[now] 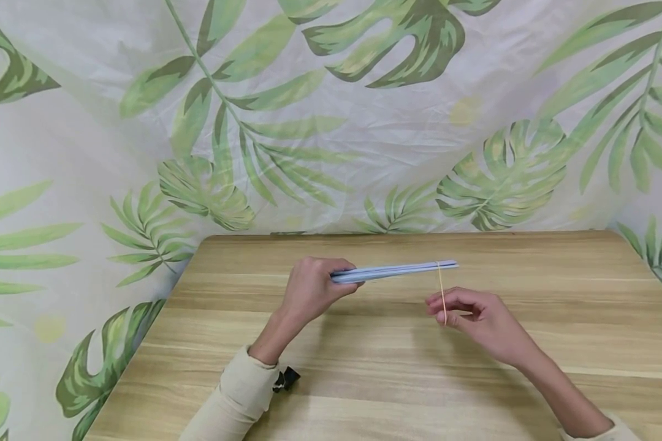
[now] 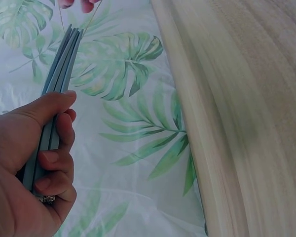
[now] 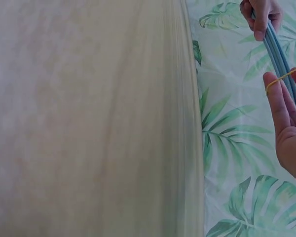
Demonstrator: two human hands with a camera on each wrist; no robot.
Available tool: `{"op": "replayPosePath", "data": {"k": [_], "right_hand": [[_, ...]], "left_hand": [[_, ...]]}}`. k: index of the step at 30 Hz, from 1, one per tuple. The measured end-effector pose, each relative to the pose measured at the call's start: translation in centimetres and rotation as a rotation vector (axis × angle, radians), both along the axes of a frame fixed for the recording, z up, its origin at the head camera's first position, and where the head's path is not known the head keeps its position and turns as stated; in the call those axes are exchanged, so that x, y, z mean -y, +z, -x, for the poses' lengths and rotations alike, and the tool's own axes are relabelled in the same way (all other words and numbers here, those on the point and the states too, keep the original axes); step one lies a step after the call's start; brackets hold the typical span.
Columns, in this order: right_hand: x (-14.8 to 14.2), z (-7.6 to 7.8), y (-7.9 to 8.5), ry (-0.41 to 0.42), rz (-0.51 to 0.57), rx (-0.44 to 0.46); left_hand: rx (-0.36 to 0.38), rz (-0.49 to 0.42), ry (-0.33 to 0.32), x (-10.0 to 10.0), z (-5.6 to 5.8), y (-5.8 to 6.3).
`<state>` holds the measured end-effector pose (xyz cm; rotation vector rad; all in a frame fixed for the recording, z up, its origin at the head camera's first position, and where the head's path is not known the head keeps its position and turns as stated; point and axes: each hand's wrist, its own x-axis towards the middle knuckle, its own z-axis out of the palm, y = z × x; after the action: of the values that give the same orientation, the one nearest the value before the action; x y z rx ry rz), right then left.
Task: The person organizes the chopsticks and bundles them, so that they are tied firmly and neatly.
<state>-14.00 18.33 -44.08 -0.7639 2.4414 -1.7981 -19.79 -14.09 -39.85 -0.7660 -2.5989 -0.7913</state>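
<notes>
Several blue chopsticks (image 1: 391, 271) are gathered in a bundle, gripped at one end by my left hand (image 1: 314, 285). The thumb lies along the bundle and the fingers wrap round it in the left wrist view. A thin yellowish rubber band (image 1: 441, 294) loops over the far end of the chopsticks and runs taut down to my right hand (image 1: 482, 321). Its lower part is stretched over the spread thumb and fingertips, which hook it. In the right wrist view the rubber band (image 3: 286, 76) crosses in front of the chopsticks (image 3: 277, 52).
Both hands are above a wood-grain table (image 1: 364, 380). A small black object (image 1: 287, 380) shows beside the left sleeve (image 1: 237, 392). Behind the table's far edge hangs a pale cloth (image 1: 309, 141) printed with green leaves.
</notes>
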Motion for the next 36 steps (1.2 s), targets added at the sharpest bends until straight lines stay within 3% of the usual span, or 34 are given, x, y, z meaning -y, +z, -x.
{"op": "replayPosePath", "data": {"k": [7,14,20,29,36], "right_hand": [[0.6,-0.3,-0.2,0.025,0.031,-0.161],[1.2,-1.0,0.3,-0.015,-0.002,-0.165],[1.7,-1.4,0.4,-0.051,0.107,-0.046],[2.4,-1.9,0.6,-0.008,0.293,0.171],[2.2,-1.7,0.5,0.005,0.316,0.236]], "left_hand": [[0.027,0.019,0.009,-0.1,0.1,-0.3],[0.032,0.014,0.023,-0.1,0.1,-0.2],[0.016,-0.015,0.041,0.0,0.0,-0.2],[-0.079,-0.054,0.047,-0.1,-0.1,-0.1],[-0.120,-0.057,0.006,0.0,0.1,-0.4]]}}
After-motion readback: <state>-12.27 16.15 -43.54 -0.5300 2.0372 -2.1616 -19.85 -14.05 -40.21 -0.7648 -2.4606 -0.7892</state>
